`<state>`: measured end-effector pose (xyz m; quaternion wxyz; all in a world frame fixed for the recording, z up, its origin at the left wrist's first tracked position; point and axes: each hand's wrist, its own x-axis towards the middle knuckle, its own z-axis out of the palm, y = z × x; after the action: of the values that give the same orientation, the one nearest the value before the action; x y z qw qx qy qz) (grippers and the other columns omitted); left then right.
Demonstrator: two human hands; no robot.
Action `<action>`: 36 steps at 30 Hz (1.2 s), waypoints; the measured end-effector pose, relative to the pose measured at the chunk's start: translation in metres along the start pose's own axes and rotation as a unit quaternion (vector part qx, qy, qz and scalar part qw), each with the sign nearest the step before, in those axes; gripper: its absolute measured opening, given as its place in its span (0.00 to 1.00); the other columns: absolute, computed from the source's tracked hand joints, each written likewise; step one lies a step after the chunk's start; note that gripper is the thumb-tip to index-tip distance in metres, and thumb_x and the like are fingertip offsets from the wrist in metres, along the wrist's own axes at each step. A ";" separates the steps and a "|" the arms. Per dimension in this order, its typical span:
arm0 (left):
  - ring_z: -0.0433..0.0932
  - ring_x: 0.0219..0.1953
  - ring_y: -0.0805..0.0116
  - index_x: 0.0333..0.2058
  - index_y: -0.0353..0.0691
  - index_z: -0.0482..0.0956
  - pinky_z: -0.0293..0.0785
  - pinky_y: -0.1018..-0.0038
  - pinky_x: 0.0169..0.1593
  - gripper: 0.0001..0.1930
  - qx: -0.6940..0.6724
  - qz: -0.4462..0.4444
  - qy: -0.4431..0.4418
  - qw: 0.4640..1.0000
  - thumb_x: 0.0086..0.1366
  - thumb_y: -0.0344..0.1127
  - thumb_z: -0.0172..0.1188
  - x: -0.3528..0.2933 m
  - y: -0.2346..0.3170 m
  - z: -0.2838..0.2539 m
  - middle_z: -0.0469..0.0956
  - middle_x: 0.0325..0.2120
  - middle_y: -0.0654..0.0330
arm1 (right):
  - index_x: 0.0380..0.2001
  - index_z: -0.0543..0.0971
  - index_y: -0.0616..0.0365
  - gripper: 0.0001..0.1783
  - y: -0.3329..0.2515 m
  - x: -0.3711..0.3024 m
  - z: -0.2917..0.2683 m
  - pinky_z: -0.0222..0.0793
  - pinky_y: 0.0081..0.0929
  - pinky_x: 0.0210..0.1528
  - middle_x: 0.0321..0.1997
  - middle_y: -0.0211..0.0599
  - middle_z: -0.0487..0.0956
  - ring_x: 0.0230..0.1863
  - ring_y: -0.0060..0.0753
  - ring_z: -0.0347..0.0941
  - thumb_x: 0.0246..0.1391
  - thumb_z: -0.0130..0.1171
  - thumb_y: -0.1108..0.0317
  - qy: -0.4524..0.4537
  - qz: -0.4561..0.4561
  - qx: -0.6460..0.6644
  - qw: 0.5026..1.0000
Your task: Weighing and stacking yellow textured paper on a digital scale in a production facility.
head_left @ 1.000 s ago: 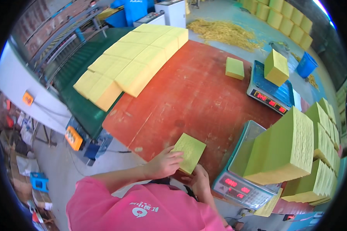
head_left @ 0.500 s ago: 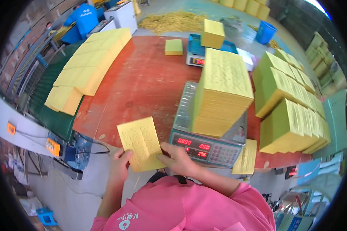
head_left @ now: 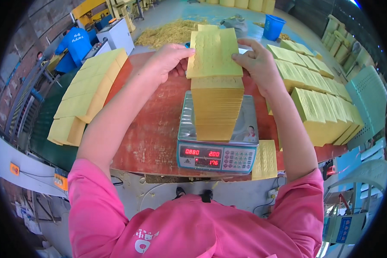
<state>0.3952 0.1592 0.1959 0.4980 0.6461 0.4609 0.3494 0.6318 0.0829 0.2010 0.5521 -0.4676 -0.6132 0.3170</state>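
A yellow embossed paper sheet, perhaps a thin pad of several, is pinched between my two hands over the top of a tall yellow paper stack. My left hand grips its left edge with the thumb on top. At the opposite edge, my right hand is closed on it the same way. Whether the sheet touches the stack is hard to tell. The stack stands on the metal pan of a digital scale with a lit red display. Another yellow sheet lies beside the scale's right side.
Yellow paper blocks stand in rows on the right and in a long row on the left, on a green conveyor. The red table lies between. A person in blue works at the far left, near a blue bin and shredded paper.
Both hands have carried the yellow sheet up and away from my body, from left of the scale to above the stack. My view has shifted.
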 end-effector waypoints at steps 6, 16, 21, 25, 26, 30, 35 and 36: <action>0.64 0.16 0.78 0.23 0.44 0.76 0.58 0.77 0.20 0.13 0.024 -0.029 -0.016 0.999 0.64 0.43 0.58 0.007 -0.021 0.011 0.71 0.17 0.68 | 0.56 0.71 0.67 0.27 0.043 0.001 -0.009 0.65 0.19 0.28 0.23 0.28 0.74 0.25 0.17 0.70 0.52 0.63 0.72 -0.023 0.016 -0.048 0.998; 0.66 0.16 0.79 0.24 0.42 0.76 0.59 0.79 0.19 0.13 0.046 -0.008 -0.021 0.999 0.65 0.42 0.56 -0.007 -0.027 0.010 0.71 0.16 0.68 | 0.54 0.72 0.67 0.26 0.042 -0.007 -0.001 0.71 0.20 0.24 0.22 0.30 0.74 0.20 0.19 0.70 0.53 0.62 0.68 -0.032 -0.005 -0.093 0.995; 0.66 0.15 0.79 0.23 0.41 0.75 0.59 0.78 0.19 0.17 0.060 0.017 -0.004 0.998 0.68 0.45 0.53 -0.013 -0.038 0.016 0.71 0.15 0.67 | 0.51 0.74 0.67 0.22 0.050 -0.014 0.002 0.69 0.19 0.23 0.22 0.29 0.74 0.22 0.17 0.70 0.54 0.61 0.69 -0.016 0.014 -0.058 0.998; 0.65 0.14 0.78 0.22 0.41 0.73 0.58 0.79 0.18 0.20 0.021 0.030 0.036 0.999 0.69 0.49 0.51 -0.033 -0.052 0.024 0.70 0.14 0.67 | 0.50 0.75 0.66 0.18 0.061 -0.032 -0.008 0.63 0.17 0.24 0.21 0.27 0.72 0.22 0.16 0.67 0.58 0.58 0.70 0.069 -0.033 -0.007 0.997; 0.66 0.14 0.78 0.23 0.43 0.74 0.58 0.79 0.18 0.22 0.007 0.012 0.070 0.997 0.69 0.53 0.50 -0.040 -0.064 0.019 0.70 0.14 0.67 | 0.50 0.75 0.66 0.18 0.063 -0.041 -0.010 0.63 0.17 0.24 0.21 0.27 0.72 0.22 0.16 0.67 0.58 0.58 0.70 0.068 -0.028 -0.006 0.997; 0.66 0.13 0.77 0.22 0.43 0.72 0.56 0.79 0.17 0.26 -0.041 -0.081 0.145 0.985 0.68 0.59 0.49 -0.082 -0.121 -0.005 0.69 0.13 0.67 | 0.49 0.76 0.64 0.15 0.088 -0.087 -0.029 0.61 0.14 0.25 0.22 0.26 0.72 0.21 0.15 0.65 0.62 0.54 0.70 0.126 0.041 0.055 0.990; 0.69 0.20 0.76 0.31 0.42 0.74 0.61 0.79 0.24 0.21 -0.086 -0.220 0.169 0.957 0.70 0.55 0.47 -0.140 -0.208 -0.053 0.72 0.19 0.65 | 0.49 0.77 0.63 0.15 0.129 -0.124 -0.067 0.63 0.15 0.27 0.26 0.27 0.76 0.25 0.17 0.71 0.63 0.52 0.66 0.126 0.141 0.061 0.980; 0.70 0.20 0.76 0.30 0.42 0.74 0.63 0.79 0.25 0.23 -0.107 -0.219 0.182 0.953 0.70 0.58 0.47 -0.152 -0.219 -0.057 0.72 0.19 0.65 | 0.49 0.77 0.63 0.15 0.135 -0.130 -0.072 0.63 0.15 0.27 0.26 0.27 0.76 0.25 0.17 0.71 0.63 0.52 0.66 0.125 0.165 0.060 0.977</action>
<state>0.2389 0.0516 0.0008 0.5358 0.3977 0.6340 0.3909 0.7256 0.0027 0.0431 0.5913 -0.5641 -0.4338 0.3794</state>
